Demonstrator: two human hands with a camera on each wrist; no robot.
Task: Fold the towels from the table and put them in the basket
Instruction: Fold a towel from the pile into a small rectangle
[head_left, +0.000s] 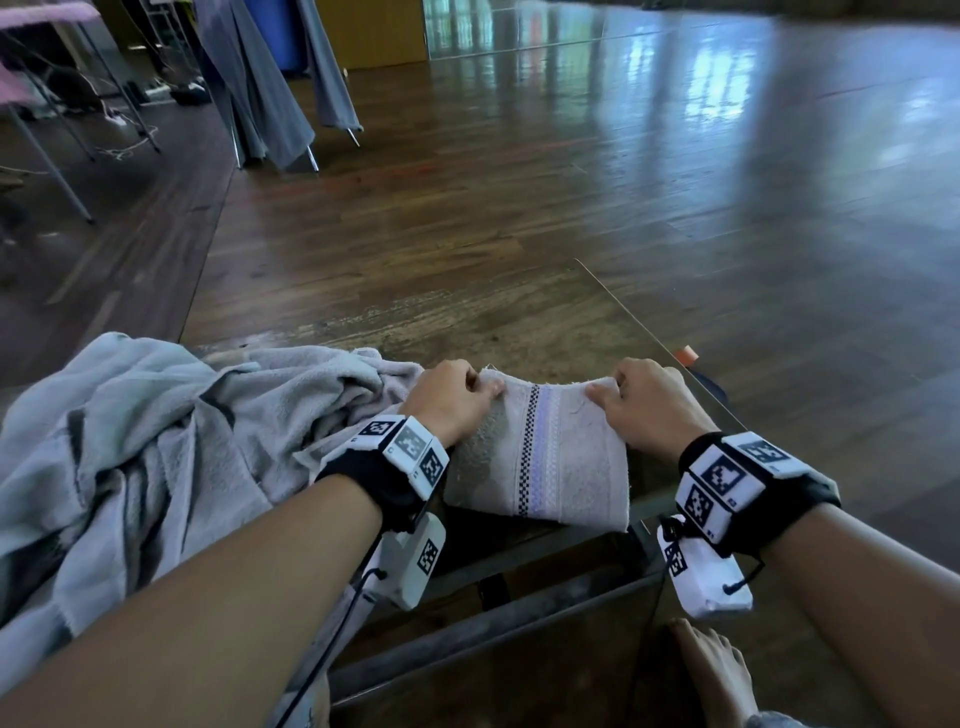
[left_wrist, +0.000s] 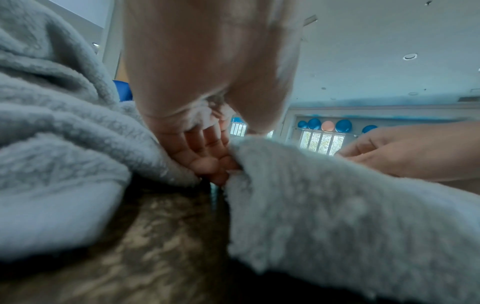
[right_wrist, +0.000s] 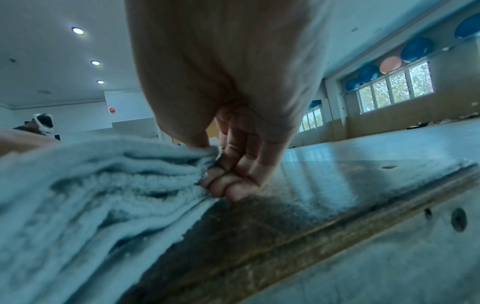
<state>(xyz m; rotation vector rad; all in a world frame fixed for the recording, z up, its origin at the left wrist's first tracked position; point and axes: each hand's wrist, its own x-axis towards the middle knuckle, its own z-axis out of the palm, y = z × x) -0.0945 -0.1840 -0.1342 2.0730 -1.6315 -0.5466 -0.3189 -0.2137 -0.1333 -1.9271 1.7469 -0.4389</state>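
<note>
A small pale towel (head_left: 550, 457) with a checked and lilac stripe lies folded in several layers on the table (head_left: 571, 322) near its front edge. My left hand (head_left: 452, 397) pinches the towel's far left corner, thumb on top. My right hand (head_left: 636, 400) pinches the far right corner. In the left wrist view the fingers (left_wrist: 207, 162) curl into the towel (left_wrist: 324, 205). In the right wrist view the fingertips (right_wrist: 223, 181) clamp the stacked layers of the towel (right_wrist: 116, 181). No basket shows in any view.
A heap of crumpled grey towels (head_left: 156, 441) fills the table's left part, touching my left wrist. The table's right edge (head_left: 639, 317) runs close to my right hand. Beyond lies wooden floor (head_left: 675, 156), with grey drapes on metal legs (head_left: 270, 104) at the back left.
</note>
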